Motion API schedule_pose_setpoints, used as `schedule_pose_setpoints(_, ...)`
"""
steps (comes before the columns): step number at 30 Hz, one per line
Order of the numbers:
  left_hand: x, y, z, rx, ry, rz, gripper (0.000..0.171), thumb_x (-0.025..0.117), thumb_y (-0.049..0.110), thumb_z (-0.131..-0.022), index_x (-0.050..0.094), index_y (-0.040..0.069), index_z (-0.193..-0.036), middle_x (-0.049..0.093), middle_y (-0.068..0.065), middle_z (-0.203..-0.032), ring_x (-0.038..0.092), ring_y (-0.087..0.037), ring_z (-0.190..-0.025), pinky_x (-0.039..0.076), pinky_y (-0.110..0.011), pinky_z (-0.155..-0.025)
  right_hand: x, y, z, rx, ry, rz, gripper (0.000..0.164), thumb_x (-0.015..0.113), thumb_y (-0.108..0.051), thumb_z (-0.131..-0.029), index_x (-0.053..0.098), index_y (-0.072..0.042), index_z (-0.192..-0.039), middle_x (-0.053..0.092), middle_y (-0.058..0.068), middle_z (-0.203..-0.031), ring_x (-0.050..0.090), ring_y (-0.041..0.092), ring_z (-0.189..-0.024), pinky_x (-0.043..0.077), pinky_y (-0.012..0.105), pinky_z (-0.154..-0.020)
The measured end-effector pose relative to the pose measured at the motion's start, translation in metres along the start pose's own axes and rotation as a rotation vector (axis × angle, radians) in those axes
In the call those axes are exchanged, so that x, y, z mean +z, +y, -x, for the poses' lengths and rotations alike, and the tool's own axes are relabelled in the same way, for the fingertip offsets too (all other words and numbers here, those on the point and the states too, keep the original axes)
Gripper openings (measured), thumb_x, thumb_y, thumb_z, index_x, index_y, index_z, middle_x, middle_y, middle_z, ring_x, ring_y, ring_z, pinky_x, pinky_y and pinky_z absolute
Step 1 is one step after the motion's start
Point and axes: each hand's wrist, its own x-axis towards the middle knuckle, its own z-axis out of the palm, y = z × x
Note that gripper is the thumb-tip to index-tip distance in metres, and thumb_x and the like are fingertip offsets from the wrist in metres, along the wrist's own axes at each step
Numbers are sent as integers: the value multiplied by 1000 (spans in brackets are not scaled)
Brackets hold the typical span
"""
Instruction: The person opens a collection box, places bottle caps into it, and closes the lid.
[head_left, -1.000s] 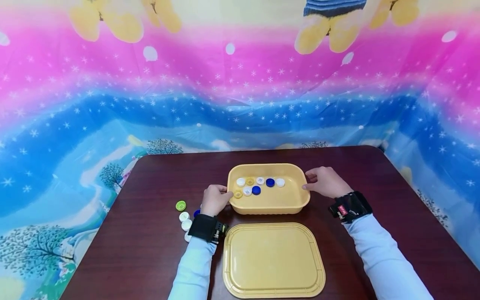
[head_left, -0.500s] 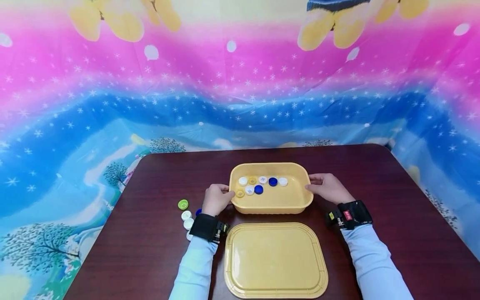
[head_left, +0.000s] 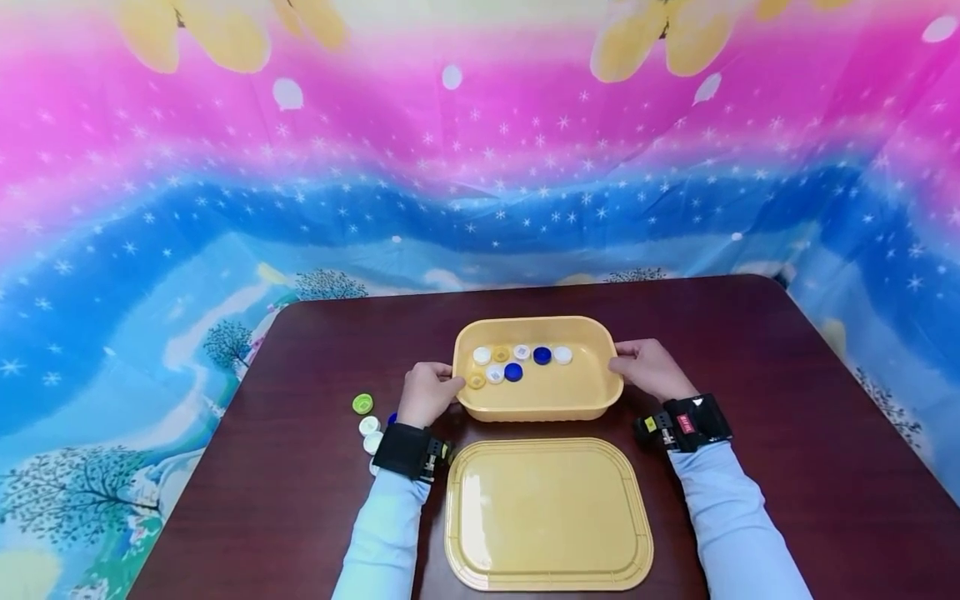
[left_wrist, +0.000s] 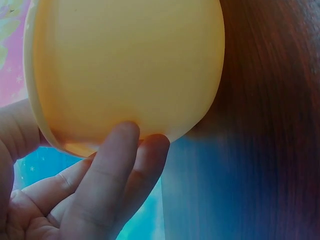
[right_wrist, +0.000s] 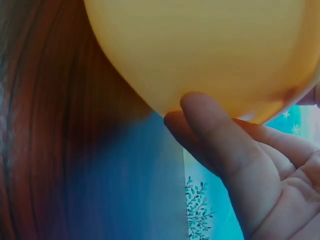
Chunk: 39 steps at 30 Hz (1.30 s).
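A yellow plastic box sits towards the back of the table. Inside it, bottle caps in white, blue and yellow form two rows near its back and left. My left hand grips the box's left end, thumb at the rim; fingertips lie against its wall in the left wrist view. At the opposite end, my right hand pinches the wall, with a fingertip against the outside in the right wrist view. Whether the base touches the table cannot be told.
A flat yellow lid lies in front of the box, between my forearms. Left of my left wrist are loose caps, a green one, several white ones and a blue one, partly hidden by the wrist. A printed cloth hangs behind the table.
My right hand's fingers have closed onto the right end of the box, and its wrist has turned. The left hand keeps its hold. The whole head view has shifted slightly.
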Motion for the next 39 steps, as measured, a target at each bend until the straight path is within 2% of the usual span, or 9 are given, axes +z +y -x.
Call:
schedule_pose_setpoints(4,-7,-3,2,-11,28,-14,20,66,11,-88,74,-1,-102,70,-9,-77,67,-23,-65,56,-29,-60,7,-8,-4,2,-23,2,48,54,-11,-91,50,12,-134,70,21,-100,70,23,-78,57,34,-73)
schedule_pose_setpoints(9,-4,-2,-1,10,1,-15,20,64,12,-90,73,-1,-102,68,-9,-72,67,-30,-67,51,-26,-54,4,-5,-2,27,-17,45,50,52,-14,-93,48,12,-135,67,24,-107,69,24,-81,57,36,-76)
schedule_pose_setpoints(14,-1,0,-2,1,-8,-23,22,65,17,-91,73,0,-104,67,-6,-72,68,-28,-68,53,-26,-55,1,-3,2,30,-23,58,52,52,-16,-94,45,12,-137,63,28,-115,69,25,-87,56,37,-79)
schedule_pose_setpoints(19,-10,-1,2,7,21,-60,27,68,25,-91,74,2,-105,70,-5,-78,68,-24,-71,54,-29,-60,3,-4,1,31,-37,59,53,51,-17,-94,43,12,-139,61,29,-120,68,25,-91,56,37,-80)
schedule_pose_setpoints(25,-37,-6,5,40,70,-97,35,69,31,-90,72,2,-110,72,-9,-88,70,-24,-76,56,-34,-68,5,-8,0,21,-48,84,53,51,-18,-96,42,12,-140,59,30,-121,67,28,-94,55,39,-82)
schedule_pose_setpoints(31,-73,-18,0,58,140,-228,34,69,29,-91,72,3,-112,72,-12,-102,67,-25,-90,55,-40,-79,4,-9,2,17,-59,92,54,50,-19,-96,42,12,-140,59,30,-122,67,29,-96,53,42,-85)
schedule_pose_setpoints(36,-101,-36,-3,59,133,-336,33,69,22,-91,70,0,-115,70,-15,-106,66,-29,-94,54,-42,-81,5,-9,2,11,-58,95,54,50,-19,-97,41,12,-140,58,31,-123,66,32,-97,53,43,-85)
schedule_pose_setpoints(39,-112,-45,-4,29,115,-417,31,69,18,-90,70,-1,-114,69,-17,-108,65,-31,-95,53,-43,-84,5,-8,3,6,-59,97,54,50,-20,-97,41,12,-140,57,32,-124,66,33,-99,53,43,-85)
